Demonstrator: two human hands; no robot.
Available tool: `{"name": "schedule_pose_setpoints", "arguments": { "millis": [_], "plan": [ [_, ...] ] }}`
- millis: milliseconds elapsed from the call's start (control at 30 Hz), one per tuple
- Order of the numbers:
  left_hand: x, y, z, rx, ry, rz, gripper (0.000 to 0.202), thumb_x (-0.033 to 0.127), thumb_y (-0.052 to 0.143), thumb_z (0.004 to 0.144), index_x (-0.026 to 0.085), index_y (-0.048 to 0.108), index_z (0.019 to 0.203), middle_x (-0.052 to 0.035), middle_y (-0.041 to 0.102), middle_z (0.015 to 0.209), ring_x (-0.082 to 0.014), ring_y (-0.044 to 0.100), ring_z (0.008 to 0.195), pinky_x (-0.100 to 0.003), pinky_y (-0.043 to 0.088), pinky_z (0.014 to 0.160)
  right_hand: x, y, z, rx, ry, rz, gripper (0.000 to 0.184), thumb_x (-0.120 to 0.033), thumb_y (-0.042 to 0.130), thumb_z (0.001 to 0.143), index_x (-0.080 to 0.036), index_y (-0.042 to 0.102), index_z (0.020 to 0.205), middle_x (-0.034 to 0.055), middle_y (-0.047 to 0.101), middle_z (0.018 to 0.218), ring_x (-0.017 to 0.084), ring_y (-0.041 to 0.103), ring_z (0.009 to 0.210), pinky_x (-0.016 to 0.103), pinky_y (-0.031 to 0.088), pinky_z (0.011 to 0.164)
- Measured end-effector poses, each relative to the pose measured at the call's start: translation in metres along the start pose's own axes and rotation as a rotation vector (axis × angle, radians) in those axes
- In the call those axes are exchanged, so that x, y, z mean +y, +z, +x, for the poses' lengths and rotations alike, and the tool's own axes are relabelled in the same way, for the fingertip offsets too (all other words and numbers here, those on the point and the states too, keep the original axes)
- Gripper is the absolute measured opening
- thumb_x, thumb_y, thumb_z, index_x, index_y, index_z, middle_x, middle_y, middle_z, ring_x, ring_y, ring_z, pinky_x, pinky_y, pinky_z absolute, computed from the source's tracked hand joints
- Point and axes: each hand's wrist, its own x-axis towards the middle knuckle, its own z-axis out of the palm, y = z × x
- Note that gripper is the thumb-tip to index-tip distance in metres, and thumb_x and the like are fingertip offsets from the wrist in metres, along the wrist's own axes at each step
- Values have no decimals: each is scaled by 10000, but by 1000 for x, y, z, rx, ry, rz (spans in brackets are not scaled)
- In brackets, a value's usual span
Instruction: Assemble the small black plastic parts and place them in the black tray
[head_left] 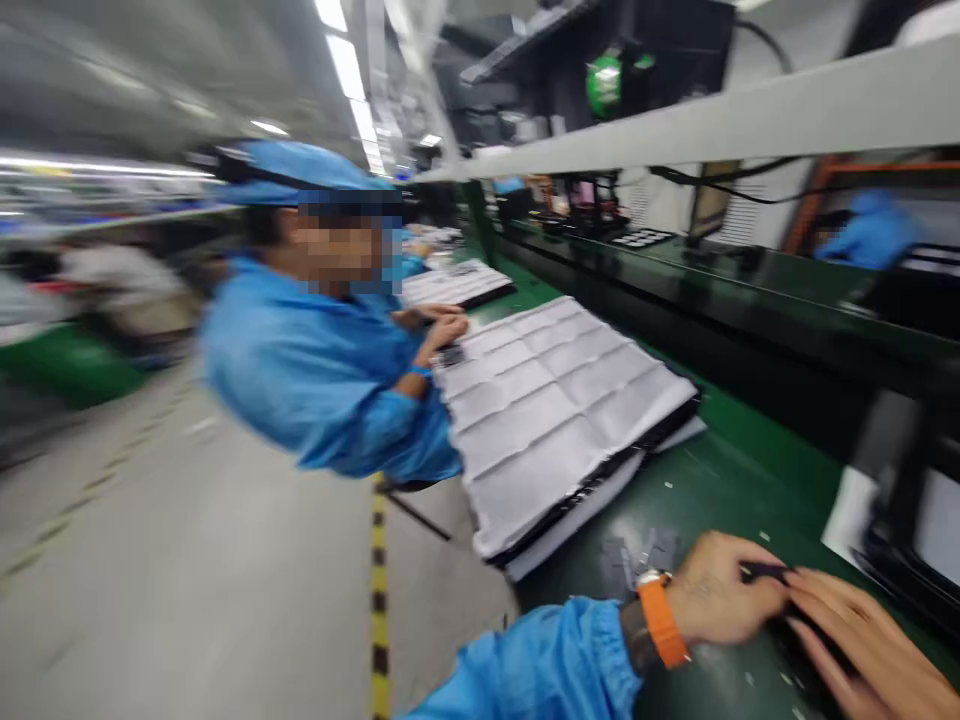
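Note:
My left hand [721,592], with an orange watch strap [663,622] at the wrist, is closed on a small black part [763,571] over the green bench. My right hand [874,635] meets it at the lower right, its fingers bent around the same dark piece. Blur and the fingers hide most of the part, so its kind does not show. Left of my wrist, some small greyish, translucent pieces [641,558] lie on the bench [720,470].
A large white sectioned tray [555,390] stands stacked on the bench, jutting over its near edge. Beside it a co-worker in blue [322,370] works with both hands. A dark frame [919,510] stands at the right; a shelf [675,125] runs above.

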Motion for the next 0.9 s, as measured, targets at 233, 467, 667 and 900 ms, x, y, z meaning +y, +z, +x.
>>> {"name": "schedule_pose_setpoints", "arguments": {
  "millis": [233, 467, 667, 900],
  "plan": [
    [2, -3, 1, 19, 110, 43, 260, 237, 553, 857, 128, 745, 994, -59, 728, 888, -169, 637, 798, -249, 509, 781, -14, -16, -1, -221, 150, -42, 284, -106, 553, 971, -165, 608, 1244, 94, 672, 1114, 244, 616, 1085, 404, 582, 928],
    [3, -3, -4, 17, 86, 92, 266, 292, 561, 874, 112, 736, 964, -53, 665, 719, -139, 563, 634, -210, 442, 567, -20, -18, 1, -237, 143, -3, 174, -78, 551, 964, -132, 635, 1106, 94, 670, 1033, 243, 592, 1093, 406, 559, 953],
    [-2, -4, -3, -4, 40, 15, 319, 343, 561, 905, 113, 693, 1082, 21, 525, 549, -94, 451, 482, -198, 378, 487, -19, -17, 2, -98, 151, 54, 132, -60, 605, 910, -168, 620, 985, 63, 652, 919, 234, 616, 1015, 403, 561, 902],
    [0, -4, -4, -2, 178, 51, 298, 196, 577, 866, 158, 622, 1158, -63, 681, 1093, -184, 626, 1018, -289, 474, 934, -28, -13, -2, 100, 347, 3, 207, -1, 506, 904, -172, 557, 1008, 67, 551, 884, 183, 575, 820, 331, 511, 700]
  ]
}}
